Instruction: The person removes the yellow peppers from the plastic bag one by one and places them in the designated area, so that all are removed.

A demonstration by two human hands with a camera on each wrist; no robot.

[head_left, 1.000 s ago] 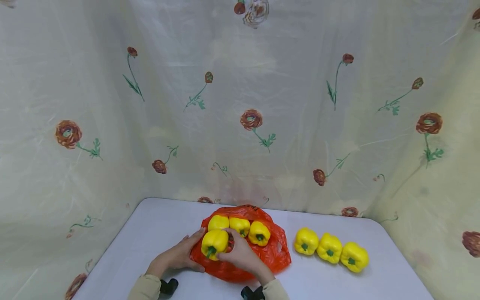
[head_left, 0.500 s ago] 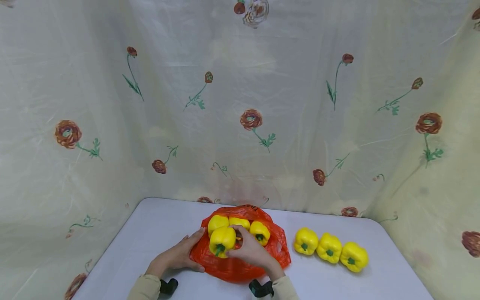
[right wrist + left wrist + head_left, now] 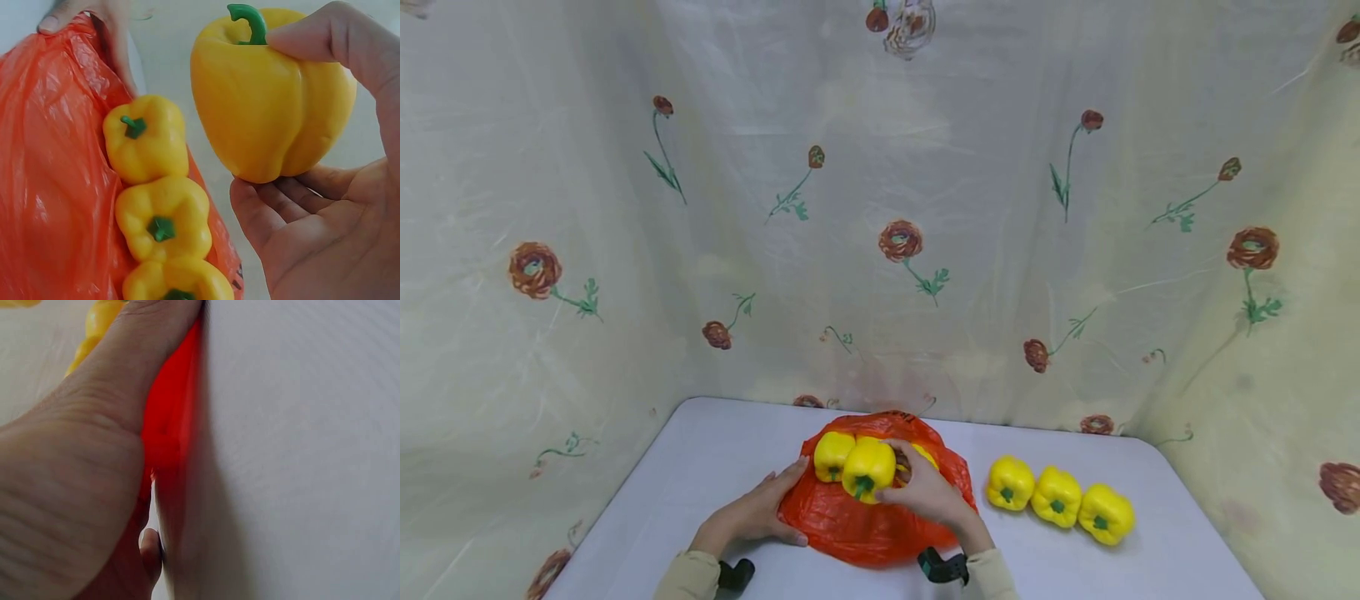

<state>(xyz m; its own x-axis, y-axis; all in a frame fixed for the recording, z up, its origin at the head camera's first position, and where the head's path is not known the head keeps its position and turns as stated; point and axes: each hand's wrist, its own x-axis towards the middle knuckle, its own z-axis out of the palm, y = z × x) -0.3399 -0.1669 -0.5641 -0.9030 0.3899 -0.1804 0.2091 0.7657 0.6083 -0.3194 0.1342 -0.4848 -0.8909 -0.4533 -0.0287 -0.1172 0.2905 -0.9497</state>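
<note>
In the head view my right hand (image 3: 928, 493) holds a yellow bell pepper (image 3: 868, 467) over the red plastic bag (image 3: 865, 529). The right wrist view shows the thumb beside the pepper's green stem and the fingers under its other end. Three more yellow peppers (image 3: 147, 140) lie in a row on the bag; the held pepper and my hand partly cover them in the head view. At the bag's left edge rests my left hand (image 3: 760, 510), fingers extended, with thumb and fingers spread along the plastic.
To the right of the bag, three yellow bell peppers (image 3: 1056, 497) stand in a slanting row on the white table (image 3: 715, 442). A pale flowered cloth (image 3: 970, 292) hangs behind and along both sides of the table.
My right hand has carried the pepper rightward and a little away from me, from the bag's left part to in front of the middle of the row. The left hand has stayed put.
</note>
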